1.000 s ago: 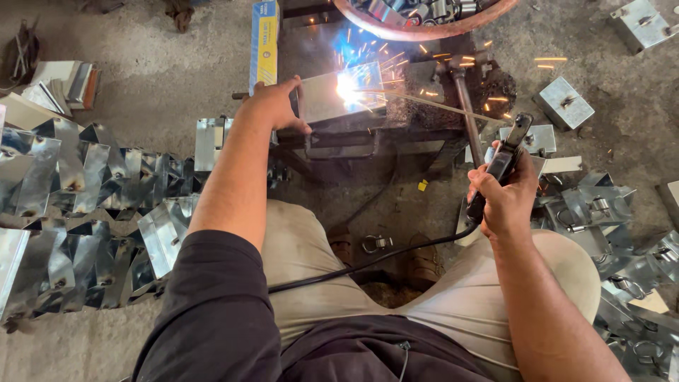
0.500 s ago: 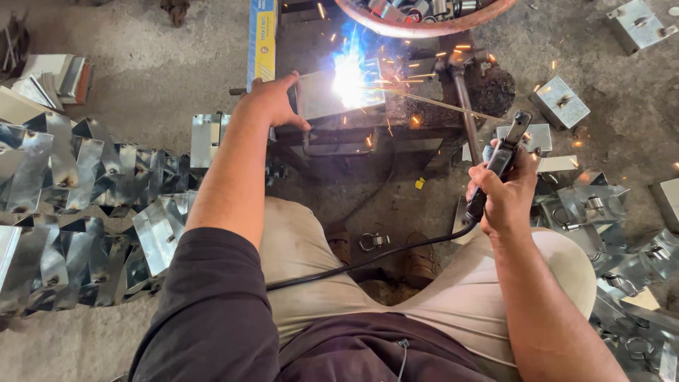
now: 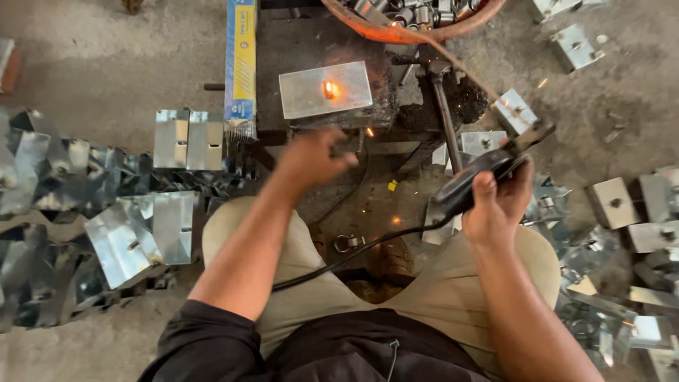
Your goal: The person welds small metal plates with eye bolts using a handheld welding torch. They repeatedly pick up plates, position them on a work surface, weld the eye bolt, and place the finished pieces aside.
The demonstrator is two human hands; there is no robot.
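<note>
One weld spot (image 3: 329, 89) glows, arc gone | left hand (image 3: 311, 157) has pulled back off the steel plate (image 3: 325, 90), loosely curled, empty | right hand (image 3: 498, 205) clenched around electrode holder (image 3: 470, 185), now lifted clear.

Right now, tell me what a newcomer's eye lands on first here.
First, the orange glowing spot on the metal plate at top centre. Next, the right hand gripping a black electrode holder at centre right, and the blurred left hand just below the plate. Shiny bent metal pieces pile up on the left.
</note>
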